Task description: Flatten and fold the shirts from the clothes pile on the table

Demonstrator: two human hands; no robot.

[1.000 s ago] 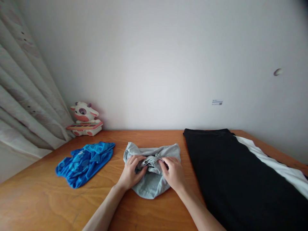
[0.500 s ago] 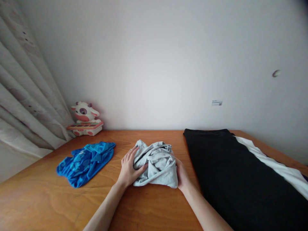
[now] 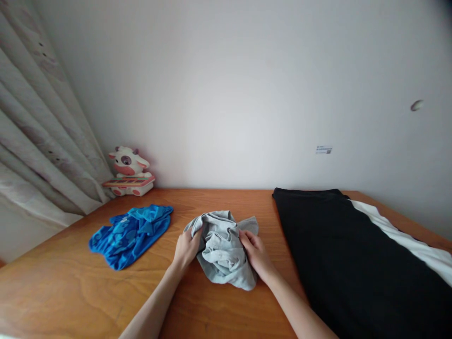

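A crumpled light grey cloth (image 3: 226,252) lies bunched on the wooden table (image 3: 212,310), between my two hands. My left hand (image 3: 189,246) grips its left edge, with the thumb on top and the other fingers partly hidden behind the fabric. At the cloth's right side, my right hand (image 3: 254,249) pinches a fold between thumb and fingers. A loose flap of the grey cloth sticks out behind my right hand.
Rumpled blue patterned cloth (image 3: 130,235) lies to the left. A cow-shaped toy with a keyboard (image 3: 130,176) stands at the back left, near the curtain (image 3: 45,127). Black fabric (image 3: 346,254) with a white strip (image 3: 406,240) covers the right side. A wall (image 3: 229,94) rises behind the table.
Both hands have changed their hold on the grey cloth. The bundle has been turned and loosened, with a flap now out at the upper right. The view has shifted slightly.
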